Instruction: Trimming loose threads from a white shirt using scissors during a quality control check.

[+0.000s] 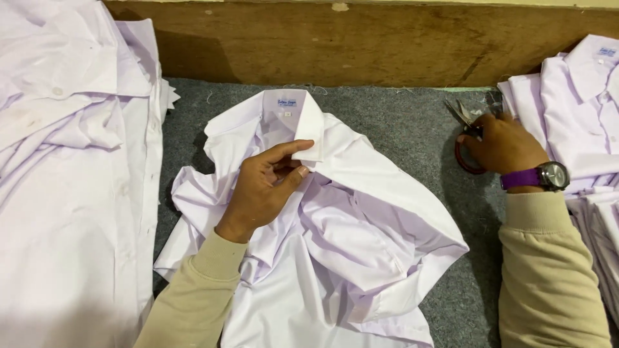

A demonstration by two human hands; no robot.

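Shirt (335, 238) white, crumpled, collar pinched by left hand (264, 187).

Small white neck label (287, 103) inside centre shirt collar; another label (607, 52) right stack collar.

Sleeves: long beige sleeves of soft knit fabric are worn on both arms, each closed by a ribbed cuff at the wrist.
Left hand (264, 187): left bare; no ring or glove is seen.
Right hand (503, 145): left bare.
Wristwatch (553, 175): worn on the right wrist, with a round silver-grey metal case and a purple strap.
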